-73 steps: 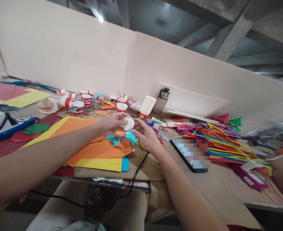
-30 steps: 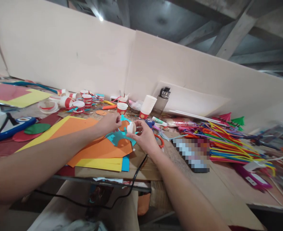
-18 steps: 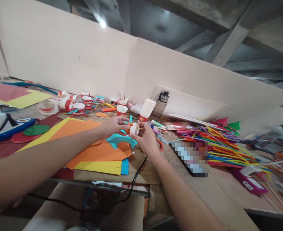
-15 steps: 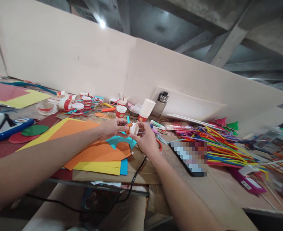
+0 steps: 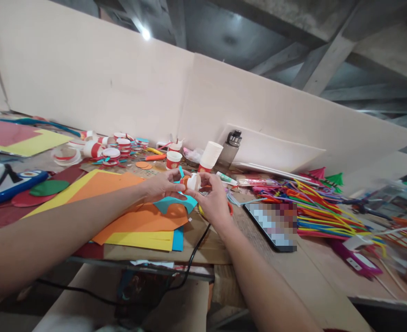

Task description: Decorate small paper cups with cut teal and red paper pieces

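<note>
Between my two hands is a small paper cup piece [image 5: 193,181], white and red-orange, with a thin blue strip [image 5: 181,172] sticking up at its left side. My left hand [image 5: 165,185] grips it from the left with thumb and fingers. From the right, my right hand [image 5: 213,193] pinches its white end. Below them lie cut blue paper [image 5: 165,204] and orange sheets [image 5: 137,219] over yellow ones [image 5: 141,240]. Just behind stand a red-and-white paper cup [image 5: 173,160] and a stack of white cups [image 5: 211,154].
Several finished-looking cup pieces [image 5: 110,156] sit at the back left. A dark bottle [image 5: 229,148] stands behind the stack. To the right lie a phone [image 5: 272,228], colourful pipe cleaners [image 5: 327,212] and a purple glue gun-like tool [image 5: 355,260]. A black cable [image 5: 194,253] hangs over the table edge.
The cup piece has turned slightly between my hands, its blue strip now tilting left. My fingers have shifted a little around it; the surrounding things have stayed put.
</note>
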A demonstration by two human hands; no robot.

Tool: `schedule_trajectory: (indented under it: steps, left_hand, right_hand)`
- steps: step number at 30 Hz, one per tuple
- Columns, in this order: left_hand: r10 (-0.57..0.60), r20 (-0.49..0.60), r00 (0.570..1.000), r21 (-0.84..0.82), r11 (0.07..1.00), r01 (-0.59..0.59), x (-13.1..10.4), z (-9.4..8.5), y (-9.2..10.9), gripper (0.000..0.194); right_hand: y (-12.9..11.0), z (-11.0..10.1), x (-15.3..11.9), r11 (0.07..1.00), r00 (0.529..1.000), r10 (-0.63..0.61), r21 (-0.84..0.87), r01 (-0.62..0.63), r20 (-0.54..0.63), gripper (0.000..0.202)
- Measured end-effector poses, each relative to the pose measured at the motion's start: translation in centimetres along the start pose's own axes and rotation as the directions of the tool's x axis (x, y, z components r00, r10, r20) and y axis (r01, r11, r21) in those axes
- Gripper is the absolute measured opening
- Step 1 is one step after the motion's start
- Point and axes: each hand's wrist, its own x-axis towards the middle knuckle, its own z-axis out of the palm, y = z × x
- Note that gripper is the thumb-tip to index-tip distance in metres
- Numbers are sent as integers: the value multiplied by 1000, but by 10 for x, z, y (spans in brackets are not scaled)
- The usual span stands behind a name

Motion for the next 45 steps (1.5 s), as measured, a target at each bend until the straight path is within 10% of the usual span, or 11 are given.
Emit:
schedule_trajectory:
  steps: [26, 36, 45]
  left_hand:
    - [51, 1, 999, 58, 997, -51, -2, 7, 4, 56]
    - [-36, -57, 998, -110, 994, 29, 3, 13, -10, 29]
    - [-170, -262, 950, -421, 906, 46, 5, 10, 8, 21]
  right_hand:
    - [-5, -2, -1, 987, 993, -101, -118, 107, 54, 38]
    - [-5, 6, -2, 924, 998, -55, -376, 67, 43, 38]
    - [1, -1, 0, 969, 998, -63, -238, 61, -1, 57]
